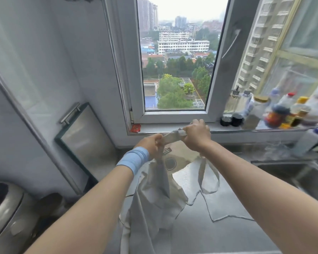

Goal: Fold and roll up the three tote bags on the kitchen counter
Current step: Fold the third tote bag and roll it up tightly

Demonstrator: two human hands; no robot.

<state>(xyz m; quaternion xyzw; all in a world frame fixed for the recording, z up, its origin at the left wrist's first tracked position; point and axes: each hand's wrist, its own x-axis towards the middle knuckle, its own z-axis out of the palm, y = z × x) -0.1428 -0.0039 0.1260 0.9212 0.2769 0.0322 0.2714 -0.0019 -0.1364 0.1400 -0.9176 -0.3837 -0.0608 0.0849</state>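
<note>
Both my hands are raised in front of the window, holding a cream tote bag (154, 195) up by its top edge. My left hand (151, 144), with a blue wristband, grips the left part of the bag's top. My right hand (196, 133) grips the right part, and a bunched strip of fabric (173, 137) stretches between them. The bag's body hangs down to the steel counter (191, 228). A handle loop (209, 178) dangles below my right wrist. More pale fabric (226, 208) lies flat on the counter under it; how many bags lie there is unclear.
A sink (301, 175) is sunk into the counter at right. Bottles and jars (275, 110) crowd the window sill. A glass-fronted board (84, 140) leans on the left wall. A metal appliance (6, 213) stands at the near left. A round drain fitting (170, 163) lies behind the bag.
</note>
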